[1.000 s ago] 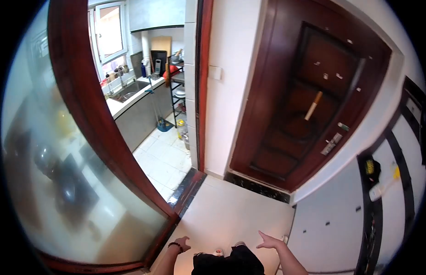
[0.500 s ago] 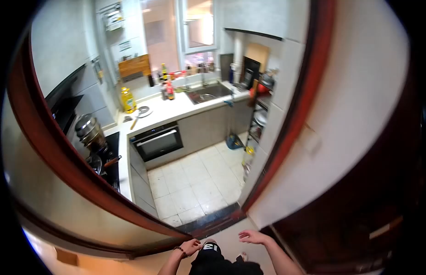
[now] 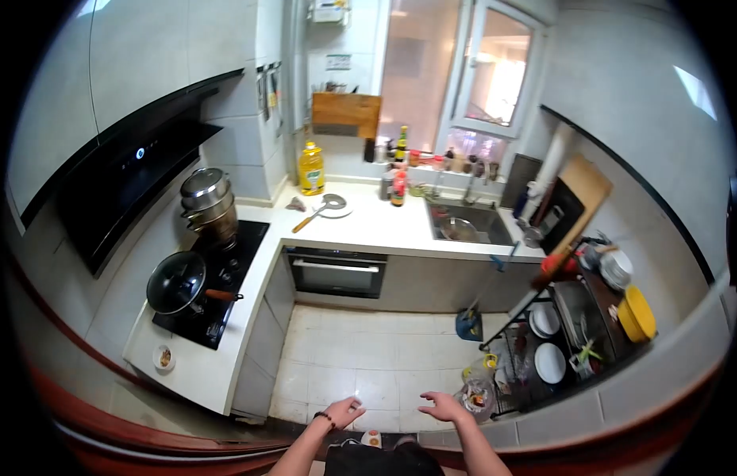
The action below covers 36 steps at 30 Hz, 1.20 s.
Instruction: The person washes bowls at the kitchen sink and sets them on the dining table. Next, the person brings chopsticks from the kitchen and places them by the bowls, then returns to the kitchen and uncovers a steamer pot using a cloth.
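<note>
Closest in: left hand (image 3: 346, 411), dark bracelet (image 3: 326, 420) at the wrist, grip open, fingers loosely bent, held over the floor (image 3: 336, 337). Right hand (image 3: 444, 407) about level with it, well apart, grip also open, fingers pointing inward. Nearest item to it is a clear plastic bag (image 3: 477, 398): just right of that hand as seen from the head, low down by the near end of the black rack (image 3: 602, 301) (contents look mixed, can't make them out). Rack has white plates (image 3: 550, 363) lower down, yellow basin (image 3: 636, 313) up top.

Near left: small bowl (image 3: 163, 358) on the white surface (image 3: 372, 226), brownish bits inside. Just past it, black stove (image 3: 245, 246): lidded pan (image 3: 176, 283) in front, brown handle pointing right; steel pot (image 3: 209, 208) behind. Range hood (image 3: 130, 186) above, small light lit.

Mid-depth: built-in oven (image 3: 336, 276) under the far run of surface; blue dustpan (image 3: 468, 324) on the floor, right of it.

Far: ladle (image 3: 317, 213), head on a white dish (image 3: 346, 213); yellow oil bottle (image 3: 311, 170) behind. Red bottle (image 3: 398, 187) stands between dish and sink (image 3: 495, 230), metal bowl (image 3: 459, 229) in the latter. Window (image 3: 495, 67) at the back.
</note>
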{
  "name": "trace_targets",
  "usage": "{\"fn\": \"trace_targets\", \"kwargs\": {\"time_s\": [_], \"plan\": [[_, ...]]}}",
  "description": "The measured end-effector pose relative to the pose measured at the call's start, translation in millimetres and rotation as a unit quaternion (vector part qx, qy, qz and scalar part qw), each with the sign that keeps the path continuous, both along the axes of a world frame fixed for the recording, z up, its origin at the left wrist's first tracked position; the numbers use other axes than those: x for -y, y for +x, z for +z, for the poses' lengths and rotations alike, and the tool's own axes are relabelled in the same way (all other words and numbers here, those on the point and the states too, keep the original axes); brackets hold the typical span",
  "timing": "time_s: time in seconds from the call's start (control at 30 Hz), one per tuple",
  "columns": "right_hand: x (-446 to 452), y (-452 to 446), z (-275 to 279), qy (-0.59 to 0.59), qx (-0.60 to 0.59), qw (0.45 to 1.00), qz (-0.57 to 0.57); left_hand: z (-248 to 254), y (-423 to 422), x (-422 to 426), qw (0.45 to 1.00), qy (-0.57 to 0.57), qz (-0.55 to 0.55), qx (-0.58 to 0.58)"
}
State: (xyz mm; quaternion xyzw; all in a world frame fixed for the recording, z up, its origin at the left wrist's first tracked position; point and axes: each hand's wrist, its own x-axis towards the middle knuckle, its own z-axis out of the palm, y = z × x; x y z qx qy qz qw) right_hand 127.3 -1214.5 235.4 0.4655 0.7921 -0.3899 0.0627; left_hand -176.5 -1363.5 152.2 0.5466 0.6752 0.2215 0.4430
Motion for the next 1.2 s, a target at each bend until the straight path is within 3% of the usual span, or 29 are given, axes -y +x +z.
{"fn": "trace_targets", "kwargs": {"time_s": [0.07,0.1,0.13,0.17,0.2,0.23,0.27,0.33,0.5,0.6,0.67,0.87,1.07,1.13,1.2], "plan": [[-56,-14,13,-0.239,-0.226,0.943,-0.045,56,-4,-48,0.997,-0.01,0.046,0.064],[-70,-30,46,-0.389,-0.291,0.855,-0.181,73,-11,-73,0.989,-0.003,0.077,0.125],[-102,-42,36,-0.396,-0.286,0.856,-0.168,71,-22,-95,0.988,-0.005,0.093,0.122],[-129,-45,17,-0.219,-0.181,0.957,-0.065,66,-31,-110,0.989,0.007,0.082,0.125],[-160,-54,10,-0.024,-0.07,0.996,0.043,62,-40,-128,0.989,0.018,0.07,0.128],[-190,-62,2,0.034,-0.004,0.99,0.14,65,-52,-145,0.989,-0.002,0.081,0.124],[-217,-69,-5,0.032,-0.004,0.989,0.145,56,-61,-158,0.988,-0.004,0.086,0.124],[-283,-105,4,-0.179,-0.127,0.972,0.081,35,-94,-194,0.98,0.031,0.149,0.126],[-459,-203,21,-0.149,-0.232,0.956,0.099,53,-174,-306,0.953,0.02,0.27,0.139],[-548,-281,74,-0.111,-0.306,0.943,0.075,73,-225,-379,0.932,0.073,0.31,0.171],[-601,-334,126,-0.042,-0.29,0.946,0.138,116,-270,-440,0.932,0.121,0.298,0.165],[-743,-489,236,0.081,-0.368,0.91,0.173,230,-425,-615,0.911,0.277,0.276,0.133],[-860,-660,370,0.23,-0.408,0.874,0.127,367,-609,-799,0.861,0.449,0.238,0.0],[-907,-723,404,0.299,-0.39,0.864,0.111,414,-657,-857,0.856,0.458,0.24,-0.019],[-952,-782,427,0.316,-0.379,0.864,0.101,451,-694,-910,0.826,0.486,0.245,-0.15]]}}
